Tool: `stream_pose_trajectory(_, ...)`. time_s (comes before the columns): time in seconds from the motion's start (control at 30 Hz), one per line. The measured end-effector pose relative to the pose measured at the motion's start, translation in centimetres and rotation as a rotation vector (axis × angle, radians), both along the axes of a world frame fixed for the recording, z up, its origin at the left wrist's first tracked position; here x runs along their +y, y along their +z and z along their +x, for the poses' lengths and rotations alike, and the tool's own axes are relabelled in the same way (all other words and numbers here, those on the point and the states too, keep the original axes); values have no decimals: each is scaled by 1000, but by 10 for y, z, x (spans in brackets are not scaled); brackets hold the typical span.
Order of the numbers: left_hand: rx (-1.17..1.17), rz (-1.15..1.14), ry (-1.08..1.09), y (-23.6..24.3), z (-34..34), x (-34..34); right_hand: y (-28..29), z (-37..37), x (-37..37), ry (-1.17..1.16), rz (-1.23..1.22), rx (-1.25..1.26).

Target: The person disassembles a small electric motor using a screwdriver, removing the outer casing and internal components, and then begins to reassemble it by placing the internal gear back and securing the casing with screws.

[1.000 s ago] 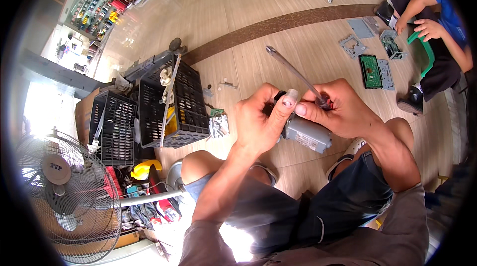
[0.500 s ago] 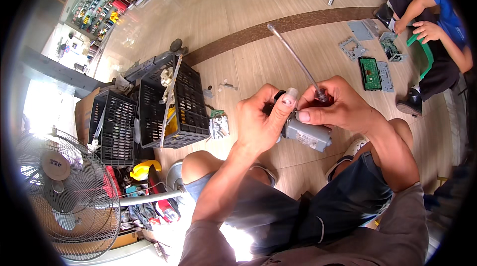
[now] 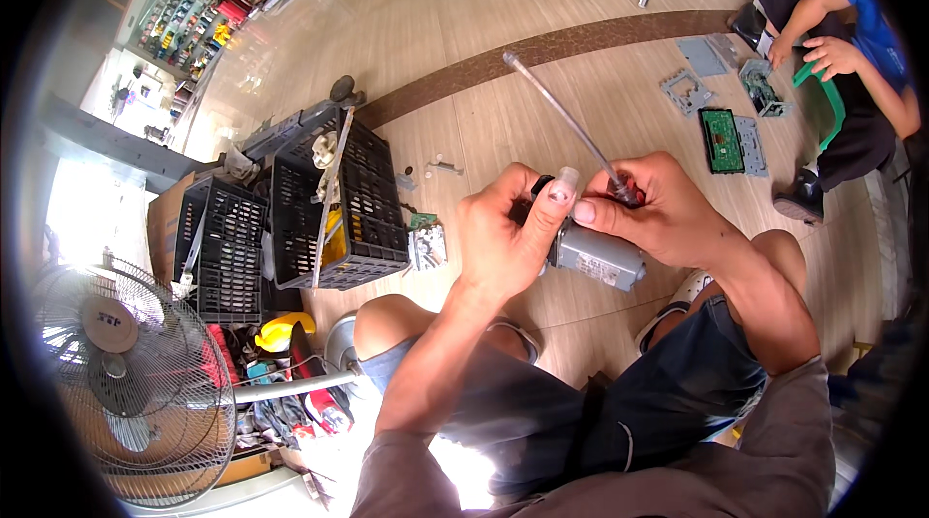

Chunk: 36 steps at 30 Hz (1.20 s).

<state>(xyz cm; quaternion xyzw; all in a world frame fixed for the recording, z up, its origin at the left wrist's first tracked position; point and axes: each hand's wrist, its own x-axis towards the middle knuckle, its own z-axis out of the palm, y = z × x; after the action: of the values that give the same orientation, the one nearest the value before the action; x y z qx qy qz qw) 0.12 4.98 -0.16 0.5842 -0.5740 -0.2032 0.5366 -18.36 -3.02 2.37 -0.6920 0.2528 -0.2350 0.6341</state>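
My left hand [image 3: 505, 233] is closed around the near end of a small grey metal motor [image 3: 598, 260] with a pale label on its side. A light wrap or cap covers the tip of the left thumb. My right hand [image 3: 673, 213] grips a screwdriver [image 3: 561, 110] by its red and dark handle. Its long metal shaft points away, up and to the left, clear of the motor. My right thumb reaches to the motor's upper end beside the left thumb. The fingers hide the spot where both thumbs meet the motor.
Black plastic crates [image 3: 341, 204] stand at the left, beside a standing fan [image 3: 131, 378]. Small metal parts [image 3: 428, 245] lie by the crates. At the far right, a seated person [image 3: 837, 63] has a green circuit board [image 3: 719, 141] and metal plates [image 3: 701, 59] on the floor nearby.
The screwdriver's shaft has swung a little to the left. My right thumb has risen slightly, and more of the motor's body shows. My left hand has hardly moved.
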Motion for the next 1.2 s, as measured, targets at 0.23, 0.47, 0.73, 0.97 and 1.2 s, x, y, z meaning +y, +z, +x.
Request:
stream_pose_trajectory(0.23,-17,61,-10,2,-1,0,-6,-1,-3,-1,-145,14)
stream_pose_trajectory(0.47,208,0,-37,-4,2,-6,3,-1,-9,-80,72,70)
stream_pose_trajectory(0.73,693,209,54,8,0,-12,16,-47,-29,-429,-737,235)
stream_pose_trajectory(0.97,900,278,-29,-2,7,-11,48,-50,-9,-577,-601,-226)
stream_pose_trajectory(1.2,737,283,-105,0,5,-13,56,-69,11,-795,-1028,-440)
